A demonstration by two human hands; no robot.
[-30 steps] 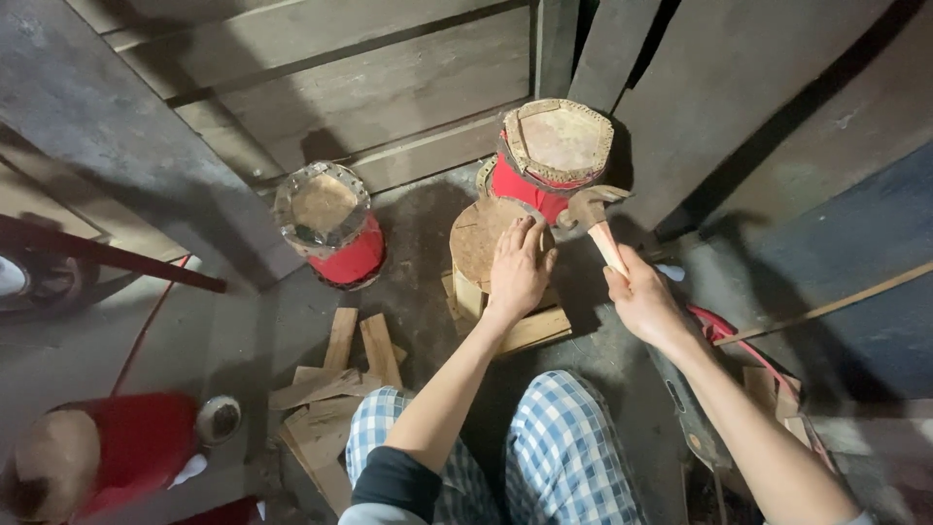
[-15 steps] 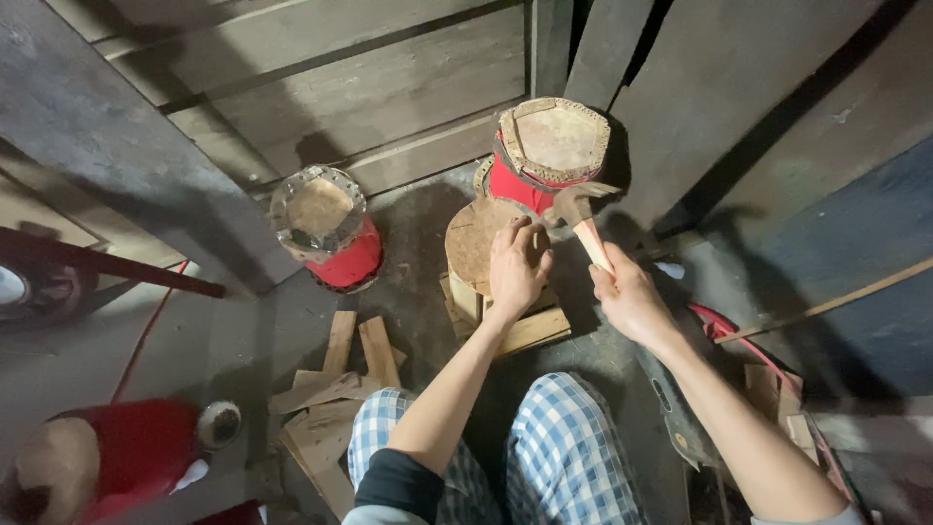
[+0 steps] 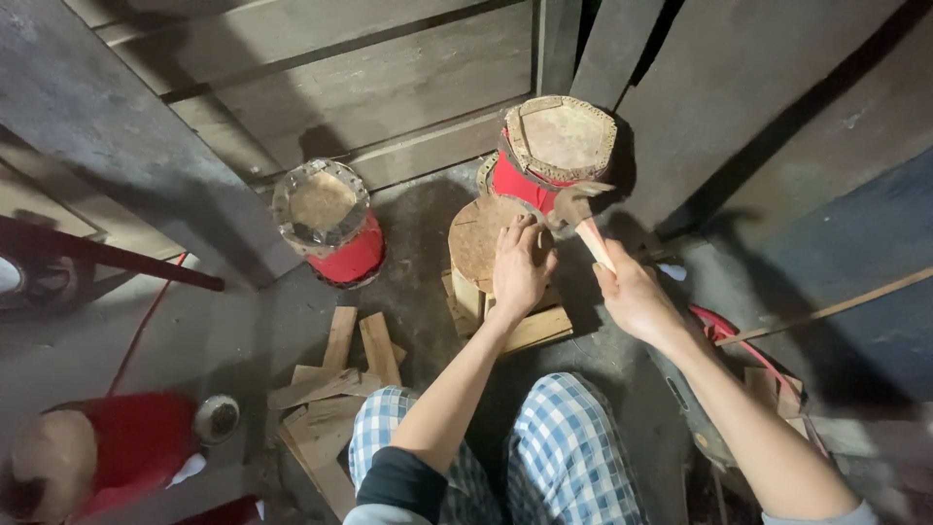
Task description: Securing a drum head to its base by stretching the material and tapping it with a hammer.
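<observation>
My right hand (image 3: 632, 297) grips the wooden handle of a hammer (image 3: 581, 212), whose metal head is raised above a round wooden disc (image 3: 481, 238). My left hand (image 3: 520, 267) presses on the disc's right part, fingers spread near the hammer head. The disc rests on a low wooden block (image 3: 505, 316) on the floor. Just behind it stands a red drum-like body with a flat hide top (image 3: 559, 146).
A second red drum (image 3: 330, 219) stands to the left. Loose wood slats (image 3: 340, 379) lie by my checked-trouser knees. Another red drum (image 3: 97, 457) and a small metal bowl (image 3: 216, 418) sit lower left. Wooden plank walls rise behind; a red cord (image 3: 748, 340) runs at right.
The hammer has swung up and slightly left, its head now over the disc's edge. My left hand stays on the disc.
</observation>
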